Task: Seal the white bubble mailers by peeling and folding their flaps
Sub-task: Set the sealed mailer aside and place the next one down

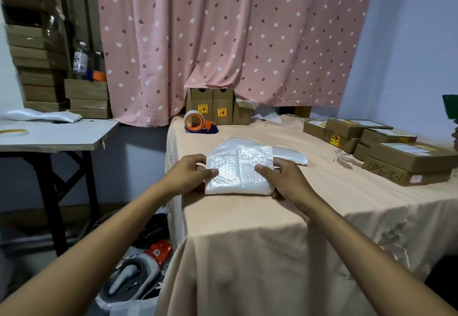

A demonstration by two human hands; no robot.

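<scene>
Home packing room, pink curtain [223, 30], stacked cartons [386, 142] (labelled), tape dispenser [198, 122]

Left hand [188, 170], right hand [285, 178] on mailer [238, 167] (white)

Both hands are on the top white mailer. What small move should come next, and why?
Probably press both thumbs across the white mailer to flatten it. The left hand and right hand grip its side edges, thumbs on top, and its face looks wrinkled; whether the flap is stuck cannot be told.
</scene>
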